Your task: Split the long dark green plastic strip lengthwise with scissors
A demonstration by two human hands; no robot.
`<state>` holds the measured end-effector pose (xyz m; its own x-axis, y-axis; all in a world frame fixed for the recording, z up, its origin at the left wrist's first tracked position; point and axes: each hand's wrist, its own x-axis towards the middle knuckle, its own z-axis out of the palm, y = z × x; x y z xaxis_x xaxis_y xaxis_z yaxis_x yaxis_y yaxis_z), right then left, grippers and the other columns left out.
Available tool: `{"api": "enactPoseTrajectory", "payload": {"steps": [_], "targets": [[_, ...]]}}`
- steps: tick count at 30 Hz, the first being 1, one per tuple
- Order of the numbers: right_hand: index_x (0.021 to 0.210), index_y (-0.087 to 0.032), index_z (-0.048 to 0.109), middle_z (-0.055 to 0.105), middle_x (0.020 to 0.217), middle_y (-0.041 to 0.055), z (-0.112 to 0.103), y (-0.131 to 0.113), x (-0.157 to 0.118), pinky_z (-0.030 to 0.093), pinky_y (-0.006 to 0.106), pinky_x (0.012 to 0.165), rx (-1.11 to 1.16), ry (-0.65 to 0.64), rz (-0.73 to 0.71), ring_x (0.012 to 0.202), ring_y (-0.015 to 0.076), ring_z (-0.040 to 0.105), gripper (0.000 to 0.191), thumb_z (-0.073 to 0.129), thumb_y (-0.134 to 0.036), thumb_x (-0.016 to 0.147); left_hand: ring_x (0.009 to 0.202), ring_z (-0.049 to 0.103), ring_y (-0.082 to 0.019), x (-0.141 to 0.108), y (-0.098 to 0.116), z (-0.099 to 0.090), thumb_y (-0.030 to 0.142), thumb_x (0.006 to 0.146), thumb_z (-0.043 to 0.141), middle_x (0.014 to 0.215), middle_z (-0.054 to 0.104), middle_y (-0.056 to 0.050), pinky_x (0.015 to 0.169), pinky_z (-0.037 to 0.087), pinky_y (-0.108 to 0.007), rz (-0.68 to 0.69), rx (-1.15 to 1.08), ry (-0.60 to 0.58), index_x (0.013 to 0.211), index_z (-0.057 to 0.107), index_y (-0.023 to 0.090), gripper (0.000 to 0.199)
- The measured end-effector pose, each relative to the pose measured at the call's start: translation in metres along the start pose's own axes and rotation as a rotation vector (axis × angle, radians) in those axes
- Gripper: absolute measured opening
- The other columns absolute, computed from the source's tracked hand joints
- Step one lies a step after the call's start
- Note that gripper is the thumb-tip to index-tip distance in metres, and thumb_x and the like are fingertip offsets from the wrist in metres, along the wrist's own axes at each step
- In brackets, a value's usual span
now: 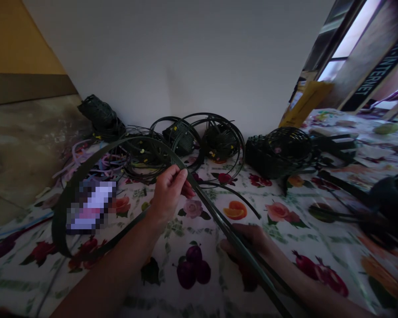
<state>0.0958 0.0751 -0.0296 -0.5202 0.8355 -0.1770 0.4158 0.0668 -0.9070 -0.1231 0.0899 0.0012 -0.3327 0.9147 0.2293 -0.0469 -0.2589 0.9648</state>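
My left hand (169, 190) pinches a long, flat, dark green plastic strip (60, 216) between thumb and fingers, near the middle of the view. To the left of the hand the strip bends into a wide loop. From the pinch, lengths of strip slant down to the lower right, past my right hand (259, 239). That hand is dim and partly covered by the strip, its fingers curled around it. A patterned fruit-and-flower tablecloth (172, 304) lies beneath both hands.
Along the white wall (185, 57) stand coils of dark strip (242, 154) and dark woven pieces (99, 115). Lilac strips (82, 154) lie tangled at left, behind a pixelated phone-like object (93, 207). Dark rolled strip (391, 198) sits at right, and a yellow-brown object (305, 104) stands farther back.
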Motion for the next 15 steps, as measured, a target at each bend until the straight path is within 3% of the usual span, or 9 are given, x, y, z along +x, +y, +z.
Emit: {"api": "enactPoseTrajectory", "payload": {"steps": [5, 10, 15], "targets": [[0.061, -0.016, 0.051, 0.049, 0.056, -0.0016, -0.001, 0.011, 0.006, 0.031, 0.023, 0.047, -0.061, -0.04, -0.032, 0.052, 0.0106, 0.042, 0.04, 0.063, -0.051, 0.076, 0.048, 0.06, -0.012, 0.005, 0.002, -0.008, 0.04, 0.084, 0.062, 0.058, 0.058, 0.003, 0.046, 0.049, -0.022, -0.011, 0.035, -0.031, 0.07, 0.052, 0.018, 0.028], [0.063, -0.016, 0.054, 0.052, 0.057, -0.0005, -0.001, 0.011, 0.006, 0.032, 0.024, 0.048, -0.057, -0.062, -0.014, 0.053, 0.0124, 0.045, 0.037, 0.063, -0.049, 0.075, 0.047, 0.06, -0.011, 0.011, 0.008, -0.015, 0.038, 0.081, 0.066, 0.057, 0.059, 0.004, 0.048, 0.05, -0.021, 0.086, 0.054, 0.072, 0.075, 0.054, 0.019, 0.023], [0.065, -0.016, 0.053, 0.049, 0.061, -0.0011, 0.0, 0.009, 0.004, 0.032, 0.025, 0.049, -0.03, -0.085, -0.007, 0.057, 0.0124, 0.043, 0.037, 0.064, -0.05, 0.076, 0.045, 0.058, -0.01, 0.01, 0.002, -0.012, 0.037, 0.083, 0.064, 0.054, 0.057, 0.004, 0.047, 0.048, -0.021, 0.089, 0.088, 0.021, 0.073, 0.056, 0.019, 0.022]]}}
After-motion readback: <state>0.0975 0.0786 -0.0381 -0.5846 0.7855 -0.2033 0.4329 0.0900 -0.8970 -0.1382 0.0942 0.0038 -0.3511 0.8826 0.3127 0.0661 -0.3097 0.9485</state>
